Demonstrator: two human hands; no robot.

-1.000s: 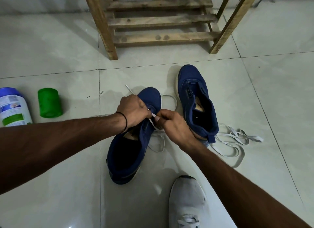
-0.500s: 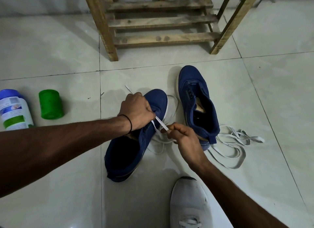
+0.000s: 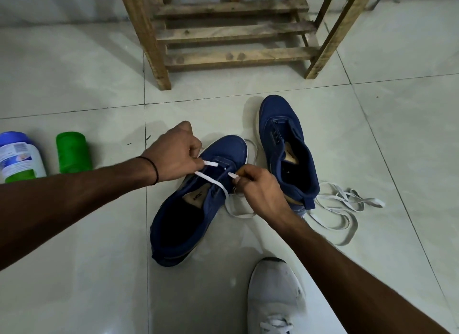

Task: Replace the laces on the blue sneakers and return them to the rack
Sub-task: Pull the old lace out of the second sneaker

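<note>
Rack (image 3: 233, 33) standing well beyond the fingers. Lacing step is running, early by my read. Near sneaker (image 3: 198, 209) is lying directly under the fingers, second sneaker (image 3: 285, 139) just right of them, looking unlaced. Left hand (image 3: 176, 154) and right hand (image 3: 260, 189) are each pinching an end of the lace (image 3: 211, 180). Next: aiming the right tip into an eyelet.

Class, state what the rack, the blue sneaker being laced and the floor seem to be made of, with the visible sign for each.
Rack: rough unfinished wood, knots and grain showing. Blue sneaker: probably matte canvas-like fabric, no shine. Floor: glossy, likely ceramic tiles, with grout lines and reflections.
</note>
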